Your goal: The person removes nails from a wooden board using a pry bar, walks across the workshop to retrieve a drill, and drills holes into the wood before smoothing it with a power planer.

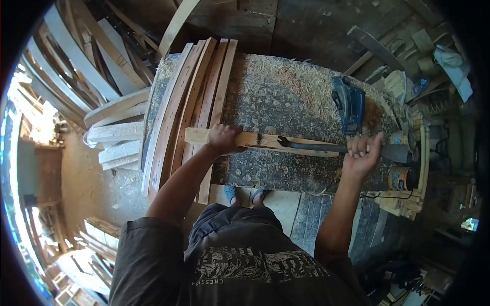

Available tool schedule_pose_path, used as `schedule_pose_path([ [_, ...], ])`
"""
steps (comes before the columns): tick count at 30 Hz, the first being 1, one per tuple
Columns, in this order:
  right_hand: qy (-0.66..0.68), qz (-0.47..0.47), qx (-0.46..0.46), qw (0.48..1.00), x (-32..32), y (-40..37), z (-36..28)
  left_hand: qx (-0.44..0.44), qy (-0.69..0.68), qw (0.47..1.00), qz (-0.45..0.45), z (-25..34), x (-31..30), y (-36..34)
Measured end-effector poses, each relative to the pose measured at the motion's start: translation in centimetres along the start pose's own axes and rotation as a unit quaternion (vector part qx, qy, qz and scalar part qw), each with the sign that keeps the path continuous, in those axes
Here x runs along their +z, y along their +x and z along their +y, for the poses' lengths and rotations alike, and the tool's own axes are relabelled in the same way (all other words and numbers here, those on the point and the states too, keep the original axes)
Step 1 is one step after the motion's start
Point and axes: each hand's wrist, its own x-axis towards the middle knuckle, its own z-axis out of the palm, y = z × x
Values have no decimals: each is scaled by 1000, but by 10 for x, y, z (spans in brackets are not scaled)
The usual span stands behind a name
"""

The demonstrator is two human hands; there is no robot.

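Note:
My left hand point(225, 139) is closed round a pale wooden board point(265, 141) near its left end. The board lies crosswise over the bench, with a dark mark on it just right of that hand. In my right hand point(364, 149) is a dark metal pry bar point(311, 146), gripped by its thick right part. Its forked tip rests on or just above the board, between my hands; contact cannot be made out. The board's right end is hidden near my right hand.
Several long wooden strips point(218, 97) lie side by side on the bench's left part. A blue power tool point(349, 104) stands on the shavings-covered bench point(275, 112) behind my right hand. Tins point(399, 179) sit at the right edge. More boards point(76, 48) are stacked at the left.

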Motion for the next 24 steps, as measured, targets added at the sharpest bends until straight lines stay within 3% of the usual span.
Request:
schedule_pose_path([
  [5,-88,-40,16,995,59,0,1,18,4,1000,5,2,1,-3],
  [7,-74,-91,14,993,72,7,14,14,5,1000,12,-1,-1,-5],
  [9,-109,-230,-4,967,89,9,25,13,3,1000,18,-3,1,-5],
  [11,-143,-231,-9,962,110,1,34,36,9,998,43,-5,5,-4],
  [13,-233,-328,-15,915,116,-2,47,30,8,999,41,-4,1,-6],
  [19,-213,-384,29,898,149,-20,66,30,1,999,38,-5,-1,-7],
  [24,-343,-388,-33,855,178,-50,64,13,-12,999,40,-5,7,-8],
])
